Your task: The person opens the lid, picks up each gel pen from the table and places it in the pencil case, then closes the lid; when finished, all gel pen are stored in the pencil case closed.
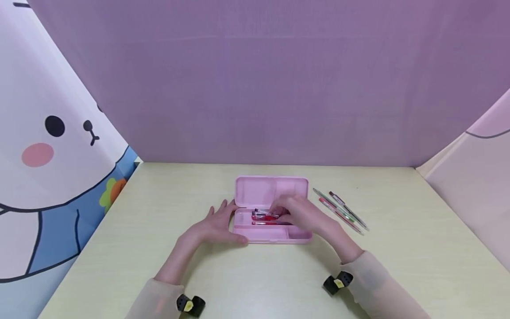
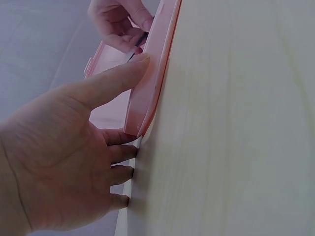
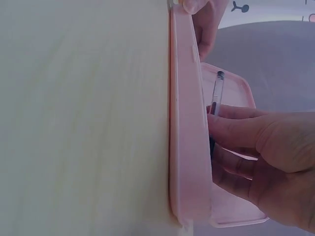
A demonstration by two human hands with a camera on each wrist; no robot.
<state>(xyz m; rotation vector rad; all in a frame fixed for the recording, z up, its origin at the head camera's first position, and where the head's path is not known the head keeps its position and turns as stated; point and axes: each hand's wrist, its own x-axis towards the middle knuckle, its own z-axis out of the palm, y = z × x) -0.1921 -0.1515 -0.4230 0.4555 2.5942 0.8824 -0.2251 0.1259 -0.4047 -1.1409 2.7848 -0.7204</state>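
A pink pencil case (image 1: pixel 260 235) lies with its lid (image 1: pixel 255 190) raised at the back. My left hand (image 1: pixel 217 225) is spread at the case's left end, thumb against the front wall and forefinger near the hinge side, fingers fairly straight. Inside the case, my right hand (image 1: pixel 299 213) pinches a clear pen with a dark cap end (image 3: pixel 218 88); fingers cover part of it. Red pens (image 1: pixel 263 217) lie beside it in the rear compartment. In the left wrist view, the left thumb (image 2: pixel 118 81) presses the case wall.
To the right of the case, several pens lie side by side on the pale table (image 1: pixel 414 248), among them a red pen (image 1: pixel 338 215) and a dark-capped pen (image 1: pixel 348 209). A purple panel (image 1: pixel 279 88) stands behind, with printed cloth (image 1: pixel 56 186) on the left.
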